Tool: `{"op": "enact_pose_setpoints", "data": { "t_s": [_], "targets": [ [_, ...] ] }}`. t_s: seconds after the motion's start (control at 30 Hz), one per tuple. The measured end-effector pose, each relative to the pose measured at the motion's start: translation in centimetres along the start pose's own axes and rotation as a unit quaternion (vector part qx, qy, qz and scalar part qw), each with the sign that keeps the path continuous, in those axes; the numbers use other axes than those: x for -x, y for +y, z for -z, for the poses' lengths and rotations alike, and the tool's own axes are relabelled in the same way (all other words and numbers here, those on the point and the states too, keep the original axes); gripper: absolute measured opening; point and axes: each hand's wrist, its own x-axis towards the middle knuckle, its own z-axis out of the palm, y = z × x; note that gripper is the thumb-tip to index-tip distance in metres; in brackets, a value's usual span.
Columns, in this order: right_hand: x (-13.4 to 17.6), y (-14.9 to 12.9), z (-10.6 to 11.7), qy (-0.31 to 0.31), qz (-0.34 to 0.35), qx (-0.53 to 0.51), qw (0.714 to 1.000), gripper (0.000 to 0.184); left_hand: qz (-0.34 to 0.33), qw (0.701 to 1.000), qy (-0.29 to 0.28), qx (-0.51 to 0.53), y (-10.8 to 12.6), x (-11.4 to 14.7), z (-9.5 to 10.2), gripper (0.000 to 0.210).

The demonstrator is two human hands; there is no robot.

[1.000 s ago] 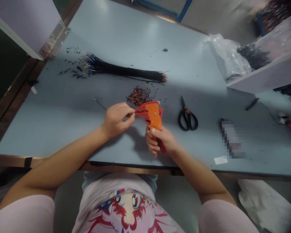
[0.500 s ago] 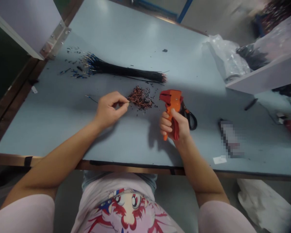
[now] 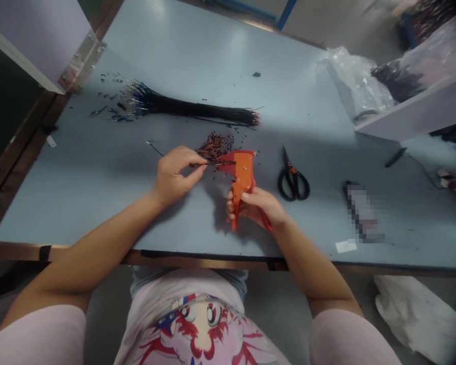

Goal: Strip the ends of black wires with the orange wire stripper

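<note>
My right hand point(image 3: 255, 207) grips the handles of an orange wire stripper point(image 3: 240, 175), its jaws pointing left. My left hand point(image 3: 177, 173) pinches a thin dark wire point(image 3: 155, 148) between thumb and fingers, with the wire's end at the stripper's jaws. Just behind the jaws lies a small heap of reddish stripped bits point(image 3: 216, 145). A long bundle of black wires point(image 3: 190, 108) with blue ends lies further back on the blue-grey table point(image 3: 99, 177).
Black scissors point(image 3: 293, 178) lie right of the stripper. A blurred dark object point(image 3: 362, 210) and a white label point(image 3: 346, 246) sit further right. A clear plastic bag point(image 3: 355, 83) and a white shelf point(image 3: 418, 111) stand at back right. A white panel point(image 3: 34, 35) overhangs back left.
Half a second ago my hands were apart, the stripper lifted to the right. Now the stripper has come back left to the wire end held in my left hand.
</note>
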Motion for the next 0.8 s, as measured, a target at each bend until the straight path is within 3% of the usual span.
{"op": "enact_pose_setpoints", "data": {
  "t_s": [0.23,0.63,0.8],
  "targets": [
    [0.1,0.3,0.0,-0.042,0.03,0.015,0.999,0.031,-0.101,0.992,0.025,-0.075,0.0,0.4,0.4,0.011],
    [0.5,0.3,-0.6,-0.07,0.036,0.036,0.996,0.03,-0.207,0.965,0.065,-0.15,0.7,0.3,1.1,0.021],
    [0.6,0.4,-0.7,-0.078,0.04,0.042,0.995,0.031,-0.207,0.966,0.061,-0.143,0.8,0.4,1.2,0.023]
  ]
}}
